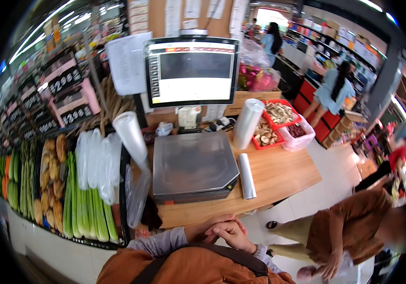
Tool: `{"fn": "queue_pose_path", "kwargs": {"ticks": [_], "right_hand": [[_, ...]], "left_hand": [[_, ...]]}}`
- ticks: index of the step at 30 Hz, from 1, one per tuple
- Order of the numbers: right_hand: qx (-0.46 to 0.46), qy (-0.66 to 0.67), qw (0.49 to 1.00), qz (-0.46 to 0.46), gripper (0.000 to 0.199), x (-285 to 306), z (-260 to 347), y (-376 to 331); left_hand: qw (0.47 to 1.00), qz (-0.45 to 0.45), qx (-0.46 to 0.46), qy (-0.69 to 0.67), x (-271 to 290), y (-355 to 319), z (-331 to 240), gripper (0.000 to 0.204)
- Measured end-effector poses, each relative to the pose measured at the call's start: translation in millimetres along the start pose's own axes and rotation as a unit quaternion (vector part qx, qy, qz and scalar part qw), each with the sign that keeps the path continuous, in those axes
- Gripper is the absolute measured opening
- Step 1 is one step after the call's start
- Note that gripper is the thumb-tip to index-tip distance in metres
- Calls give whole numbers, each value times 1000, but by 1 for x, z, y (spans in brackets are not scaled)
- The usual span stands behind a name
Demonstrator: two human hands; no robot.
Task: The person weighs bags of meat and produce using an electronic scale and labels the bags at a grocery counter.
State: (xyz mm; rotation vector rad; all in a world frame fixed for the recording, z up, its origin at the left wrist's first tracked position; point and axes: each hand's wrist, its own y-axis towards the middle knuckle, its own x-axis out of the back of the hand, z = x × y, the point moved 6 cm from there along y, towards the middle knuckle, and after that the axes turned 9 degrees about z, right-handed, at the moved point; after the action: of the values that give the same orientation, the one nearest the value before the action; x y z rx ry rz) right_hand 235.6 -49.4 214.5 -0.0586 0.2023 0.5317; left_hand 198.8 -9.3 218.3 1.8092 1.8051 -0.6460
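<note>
Grey scale [193, 161] | flat-topped, glossy, dark-sided | hands [229, 233] clasped nearby

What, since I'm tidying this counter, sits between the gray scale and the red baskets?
In the head view, an upright roll of clear plastic stands between the gray scale and the red baskets; a thinner roll lies beside the scale.

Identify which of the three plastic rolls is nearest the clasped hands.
The slim roll lying on the desk, right of the scale; the two thicker rolls sit farther away.
</note>
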Motion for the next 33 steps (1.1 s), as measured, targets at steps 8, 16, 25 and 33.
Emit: {"fn": "queue_pose_path", "kwargs": {"ticks": [8,16,25,33], "right_hand": [[125,-256,946,-154,20,9,21,11],[219,-379,886,-152,9,-10,62,27],[-140,-399,879,220,37,-52,3,61],[-173,-160,937,257,53,-31,-13,39]], "left_hand": [[953,-20,-280,110,25,-15,24,32],[967,-30,-248,48,22,-39,21,25],[989,-38,-131,56,9,-72,30,25],[992,-47,-87,77,13,-93,33,25]]}}
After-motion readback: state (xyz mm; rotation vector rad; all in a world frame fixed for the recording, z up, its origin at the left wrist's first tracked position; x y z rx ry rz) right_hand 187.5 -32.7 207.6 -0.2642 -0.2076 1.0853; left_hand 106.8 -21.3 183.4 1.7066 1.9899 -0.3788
